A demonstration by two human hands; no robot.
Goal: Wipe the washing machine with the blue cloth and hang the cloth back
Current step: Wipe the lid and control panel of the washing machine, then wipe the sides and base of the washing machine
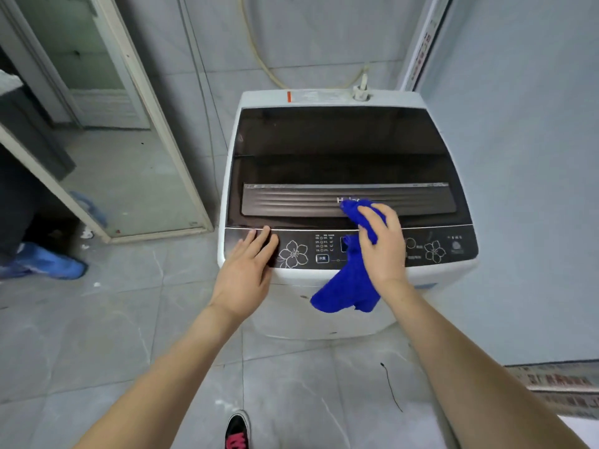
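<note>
A white top-loading washing machine (324, 319) with a dark glass lid (340, 150) and a dark control panel stands against the tiled wall. My right hand (384, 244) is closed on the blue cloth (346, 286) at the lid's front handle, above the control panel. One end of the cloth pokes out past my fingers; the rest hangs down over the panel and the machine's white front. My left hand (249, 270) lies flat with fingers together on the left end of the control panel, holding nothing.
A yellowish hose (259, 56) runs down the wall to a fitting (361, 92) on the machine's back edge. An open doorway (107, 124) lies to the left, with another person's blue-covered foot (48, 260) beside it. My own shoe (238, 431) is on the tiled floor.
</note>
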